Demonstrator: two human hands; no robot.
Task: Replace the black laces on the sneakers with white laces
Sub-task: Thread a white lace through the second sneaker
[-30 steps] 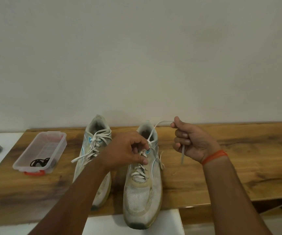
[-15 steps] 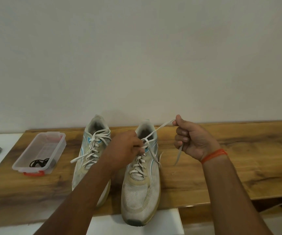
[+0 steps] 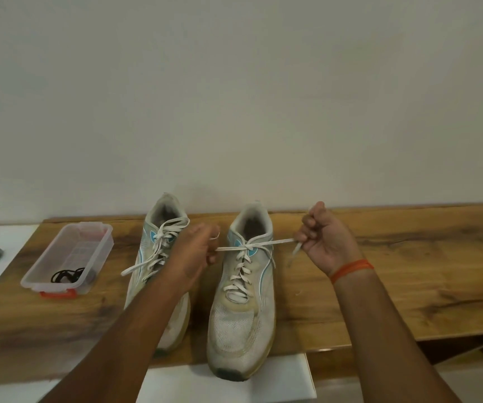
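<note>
The worn white mesh right sneaker (image 3: 241, 309) stands on the brown wood-grain tabletop (image 3: 409, 286), toe toward the person, heel toward the wall; its long axis runs near to far. The flat white lace (image 3: 275, 242) is threaded through all visible eyelets and crossed once at the top of the tongue. From that crossing its two ends run sideways, at right angles to the shoe's axis.

The left hand (image 3: 193, 254) lies just left of the crossing, fingers curled round one lace end. The right hand (image 3: 326, 242), wearing an orange thread wristband (image 3: 350, 267), lies well right of it, clenched on the other end, with the tip hanging below the fist. Both strands appear taut. The left hand is nearer the crossing.

Judgement: the first knot is being tightened; forming the bow comes next.

Farther left, the matching white left sneaker (image 3: 161, 257) carries an untied white lace. The coiled black laces (image 3: 67, 275) lie inside the clear plastic rectangular tub (image 3: 42, 269).
</note>
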